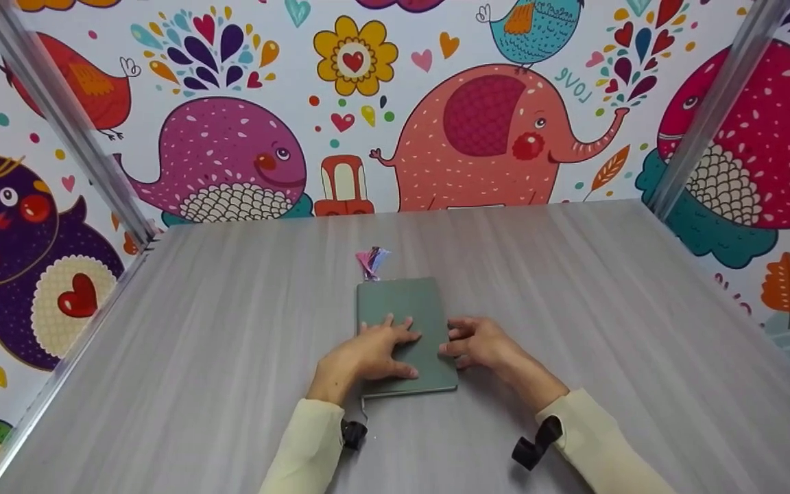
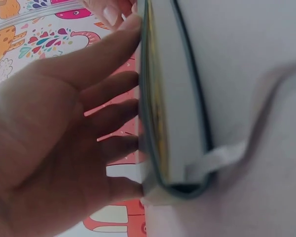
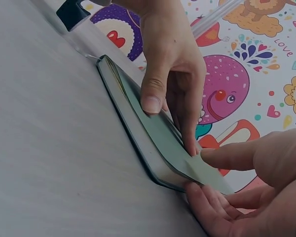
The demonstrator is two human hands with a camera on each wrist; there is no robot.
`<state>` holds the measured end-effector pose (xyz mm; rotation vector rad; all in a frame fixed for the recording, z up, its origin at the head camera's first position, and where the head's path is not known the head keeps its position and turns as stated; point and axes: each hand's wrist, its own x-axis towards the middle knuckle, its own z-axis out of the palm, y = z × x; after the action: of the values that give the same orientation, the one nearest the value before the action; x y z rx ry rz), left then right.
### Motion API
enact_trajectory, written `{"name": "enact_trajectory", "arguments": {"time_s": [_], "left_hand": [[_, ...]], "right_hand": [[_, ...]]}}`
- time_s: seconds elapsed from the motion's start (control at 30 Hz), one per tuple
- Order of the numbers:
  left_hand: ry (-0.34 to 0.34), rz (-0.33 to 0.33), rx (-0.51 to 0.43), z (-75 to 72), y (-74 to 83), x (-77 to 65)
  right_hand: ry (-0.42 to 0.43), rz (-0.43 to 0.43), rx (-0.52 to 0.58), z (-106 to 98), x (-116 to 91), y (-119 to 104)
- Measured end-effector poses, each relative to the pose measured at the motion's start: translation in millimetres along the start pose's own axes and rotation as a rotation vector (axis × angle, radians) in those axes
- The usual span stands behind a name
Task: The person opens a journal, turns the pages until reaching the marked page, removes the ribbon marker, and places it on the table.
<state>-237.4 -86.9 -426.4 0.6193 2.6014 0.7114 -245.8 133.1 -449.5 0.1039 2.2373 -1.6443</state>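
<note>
A green hardcover notebook (image 1: 402, 298) lies closed on the table. My left hand (image 1: 371, 350) rests on its cover with the fingers spread and straight. In the left wrist view, the left fingertips (image 2: 130, 143) meet the cover, and the pages (image 2: 175, 98) show edge-on. At the right edge, my right hand (image 1: 487, 343) has its fingers curled, thumb at the cover's rim. The right wrist view shows the right thumb (image 3: 227, 154) over the cover and the other fingers low against the page edge. A pink and purple ribbon tassel (image 1: 372, 262) sticks out at the top.
A thin pale ribbon (image 1: 364, 406) hangs from the notebook's bottom edge. The wood-grain table (image 1: 230, 329) spreads around it. Printed cartoon panels (image 1: 340, 137) stand behind and beside the table, with metal posts (image 1: 717, 103) at the corners. Black straps (image 1: 535, 444) hang at the sleeves.
</note>
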Motion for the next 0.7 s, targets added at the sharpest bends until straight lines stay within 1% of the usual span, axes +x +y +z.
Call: {"name": "enact_trajectory", "arguments": {"time_s": [0.1, 0.23, 0.47, 0.7], "left_hand": [[-0.002, 0.008, -0.007, 0.9, -0.2, -0.5], [-0.002, 0.013, -0.011, 0.7, -0.7, -1.1], [0.038, 0.014, -0.007, 0.6, 0.5, -0.3], [0.071, 0.02, -0.005, 1.9, 2.5, 0.7]], "right_hand": [[0.016, -0.003, -0.009, 1.8, -1.4, 0.7], [0.035, -0.03, -0.028, 5.4, -1.7, 1.8], [0.075, -0.099, -0.031, 8.6, -5.2, 2.8], [0.099, -0.11, 0.002, 6.7, -8.9, 0.2]]}}
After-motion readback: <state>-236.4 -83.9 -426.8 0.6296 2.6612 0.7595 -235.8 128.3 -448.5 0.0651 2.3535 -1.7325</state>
